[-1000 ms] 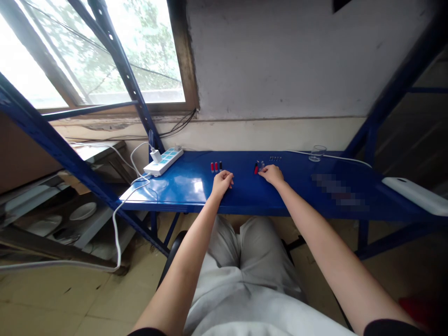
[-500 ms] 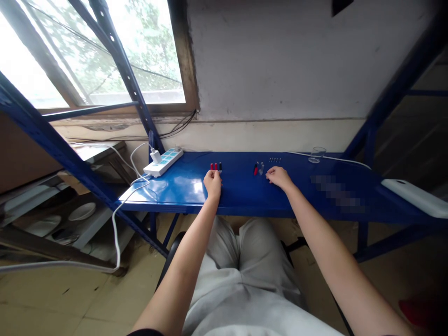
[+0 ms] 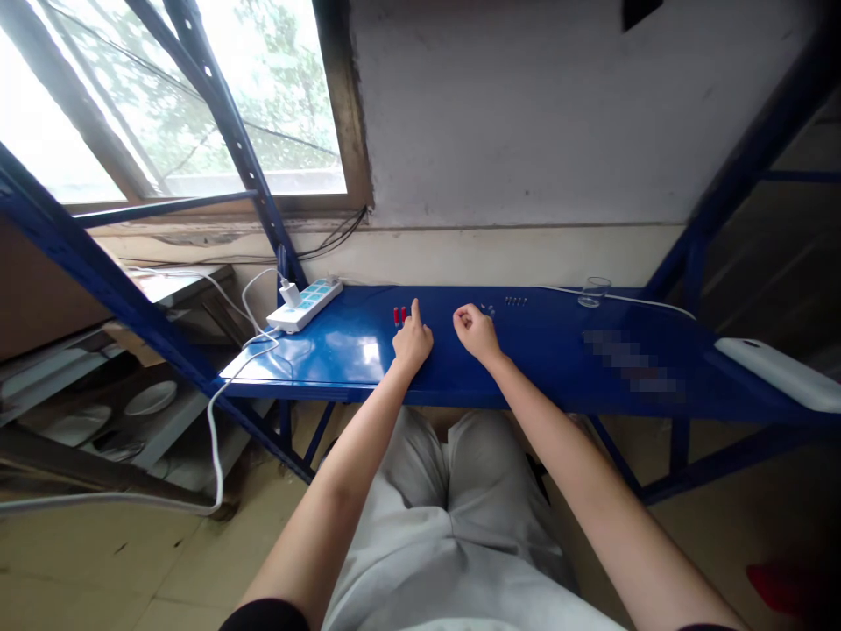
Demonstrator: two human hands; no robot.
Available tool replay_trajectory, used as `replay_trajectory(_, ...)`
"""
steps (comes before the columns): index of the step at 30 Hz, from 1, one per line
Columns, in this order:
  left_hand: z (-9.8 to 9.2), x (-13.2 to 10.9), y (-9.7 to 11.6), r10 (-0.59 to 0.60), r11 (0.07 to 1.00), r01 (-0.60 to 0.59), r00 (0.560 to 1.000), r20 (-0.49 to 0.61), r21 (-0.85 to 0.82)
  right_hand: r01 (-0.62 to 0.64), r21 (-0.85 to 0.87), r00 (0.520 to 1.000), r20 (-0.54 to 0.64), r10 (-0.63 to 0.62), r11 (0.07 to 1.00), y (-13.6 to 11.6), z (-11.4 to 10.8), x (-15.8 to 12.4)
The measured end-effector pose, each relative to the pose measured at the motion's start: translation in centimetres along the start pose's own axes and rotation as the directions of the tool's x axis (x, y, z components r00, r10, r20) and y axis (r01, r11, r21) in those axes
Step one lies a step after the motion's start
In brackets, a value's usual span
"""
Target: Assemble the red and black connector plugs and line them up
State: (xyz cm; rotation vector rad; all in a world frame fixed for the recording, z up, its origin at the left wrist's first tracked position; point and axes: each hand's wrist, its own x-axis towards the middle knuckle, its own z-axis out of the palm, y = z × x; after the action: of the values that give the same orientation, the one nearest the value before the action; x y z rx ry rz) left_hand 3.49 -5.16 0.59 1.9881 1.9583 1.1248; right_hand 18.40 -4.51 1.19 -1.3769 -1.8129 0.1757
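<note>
My left hand (image 3: 413, 338) rests on the blue metal shelf (image 3: 328, 350). Its fingers are curled and the forefinger points away from me, beside two small red pieces (image 3: 399, 315) standing on the shelf. My right hand (image 3: 474, 334) is just to its right, closed in a loose fist with thumb against fingers; what it holds, if anything, is hidden. Past it lie a small clear piece (image 3: 490, 308) and a short row of tiny dark pieces (image 3: 516, 301).
A white power strip (image 3: 306, 304) with a plugged charger (image 3: 290, 292) lies at the shelf's back left, its white cable (image 3: 214, 421) hanging off the edge. A small glass (image 3: 595, 290) stands back right, a white flat object (image 3: 775, 372) far right. Blue frame uprights flank the shelf.
My right hand has moved left from the pieces at centre right and closed; the red and black piece that stood there no longer shows. My left hand's forefinger has stretched out by the red pieces.
</note>
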Motion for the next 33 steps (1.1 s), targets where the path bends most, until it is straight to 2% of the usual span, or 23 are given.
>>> replay_trajectory(6,0.3,1.6,-0.3,-0.042,0.990,0.032,0.997,0.069,0.139,0.044,0.079,0.998,0.030,-0.046,0.996,0.3,2.0,-0.9)
replay_trajectory(17,1.3,3.4,-0.3,-0.116,0.983,0.096,0.986,0.120,0.158,0.063,0.056,0.995,0.072,-0.067,0.996,0.6,2.2,-1.5)
replay_trajectory(23,1.8,3.7,-0.8,-0.103,0.973,0.074,0.987,0.126,0.219,0.105,0.102,0.992,0.058,-0.111,0.989,0.7,2.3,-1.5)
replay_trajectory(27,1.9,4.2,-1.1,-0.046,0.967,0.010,0.990,0.135,0.256,0.105,0.133,0.992,0.049,-0.113,0.985,0.8,2.5,-1.5)
replay_trajectory(30,1.8,4.4,-1.1,-0.013,0.979,-0.022,0.986,0.168,0.203,0.111,0.185,0.993,0.016,-0.116,0.976,1.0,2.6,-1.4)
replay_trajectory(33,1.8,4.3,-1.1,0.024,0.999,-0.028,0.990,0.139,0.027,0.129,0.229,0.992,-0.019,-0.128,0.965,1.3,2.9,-1.3)
